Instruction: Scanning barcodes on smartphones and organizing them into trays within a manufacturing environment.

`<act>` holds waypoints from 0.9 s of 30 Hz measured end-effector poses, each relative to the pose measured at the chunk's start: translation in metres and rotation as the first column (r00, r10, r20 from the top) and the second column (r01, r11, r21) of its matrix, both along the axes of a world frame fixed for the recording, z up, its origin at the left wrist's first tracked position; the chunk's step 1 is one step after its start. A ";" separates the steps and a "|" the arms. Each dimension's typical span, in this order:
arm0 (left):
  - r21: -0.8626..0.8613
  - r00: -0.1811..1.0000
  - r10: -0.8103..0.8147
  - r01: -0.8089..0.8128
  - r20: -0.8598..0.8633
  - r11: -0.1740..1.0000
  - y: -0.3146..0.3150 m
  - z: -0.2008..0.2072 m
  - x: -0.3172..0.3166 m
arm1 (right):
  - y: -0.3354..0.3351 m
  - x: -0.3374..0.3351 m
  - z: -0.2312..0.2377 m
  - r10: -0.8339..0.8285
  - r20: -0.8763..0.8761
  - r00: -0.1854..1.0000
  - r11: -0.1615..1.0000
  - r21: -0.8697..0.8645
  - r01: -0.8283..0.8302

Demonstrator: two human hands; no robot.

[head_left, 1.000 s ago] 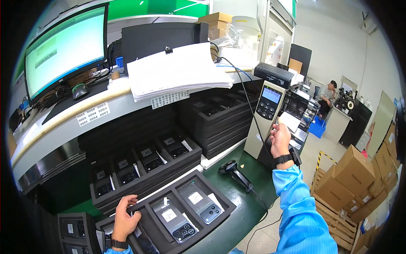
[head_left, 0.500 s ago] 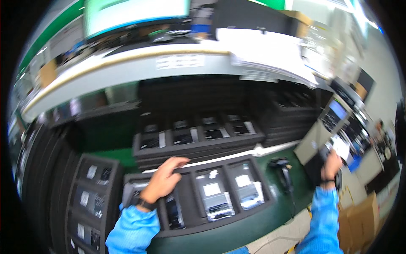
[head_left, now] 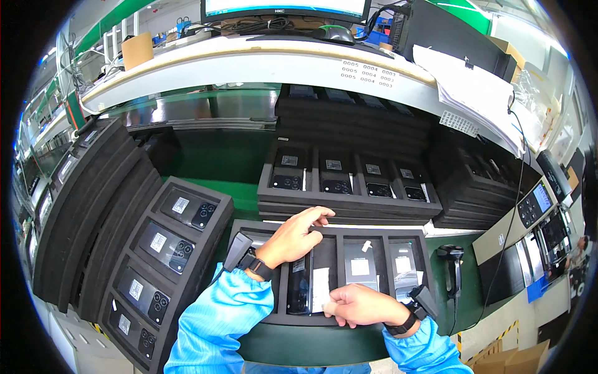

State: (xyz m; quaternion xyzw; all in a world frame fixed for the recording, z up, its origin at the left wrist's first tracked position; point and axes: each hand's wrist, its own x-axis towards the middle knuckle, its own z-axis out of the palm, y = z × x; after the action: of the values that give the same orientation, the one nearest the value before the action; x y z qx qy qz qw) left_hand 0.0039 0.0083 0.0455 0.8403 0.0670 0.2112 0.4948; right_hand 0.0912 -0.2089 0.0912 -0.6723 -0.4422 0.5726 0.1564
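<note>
A black foam tray (head_left: 341, 265) lies in front of me on the green bench. In its second compartment from the left is a dark phone (head_left: 300, 287), with a white paper slip (head_left: 320, 287) alongside. My right hand (head_left: 361, 305) pinches the slip near its lower end. Above the left part of the tray hovers my left hand (head_left: 293, 240), fingers loosely bent and apart, holding nothing; it hides part of the first compartment. Clear-wrapped phones with white labels sit in the third (head_left: 360, 258) and fourth (head_left: 403, 268) compartments.
At left stands a tray of black phones (head_left: 159, 243), beside tall foam tray stacks (head_left: 81, 218). More stacked trays (head_left: 349, 202) stand behind. A handheld scanner (head_left: 451, 265) and a label printer (head_left: 514, 218) are at right. A shelf (head_left: 249, 68) with a monitor (head_left: 286, 9) runs overhead.
My right hand has come from the printer at the right to the tray, bringing a white slip. My left hand stays over the tray. The view has turned, shifting the scene.
</note>
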 end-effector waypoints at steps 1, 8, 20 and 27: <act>0.040 1.000 0.028 -0.028 0.003 0.999 -0.002 0.001 -0.001 | -0.002 0.000 0.001 0.000 0.000 1.000 1.000 -0.004 0.000; 0.665 0.970 0.219 -0.093 -0.108 0.741 -0.014 -0.010 -0.003 | -0.094 0.080 -0.034 -0.922 0.191 0.338 0.327 0.849 0.414; 0.377 0.971 0.227 -0.239 0.078 0.895 0.007 0.003 -0.014 | -0.180 0.191 -0.075 -0.979 0.201 0.045 0.201 0.884 0.423; -0.091 0.863 0.466 -0.457 0.194 0.885 0.052 0.019 -0.045 | -0.048 0.040 0.016 -0.561 -0.718 0.413 0.623 -0.037 0.782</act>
State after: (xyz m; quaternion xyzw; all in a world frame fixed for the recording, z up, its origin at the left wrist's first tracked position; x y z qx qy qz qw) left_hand -0.0412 0.0606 0.0647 0.7621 0.2179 0.4095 0.4516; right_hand 0.1316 -0.2566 0.1069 -0.5058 -0.1244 0.5826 0.6239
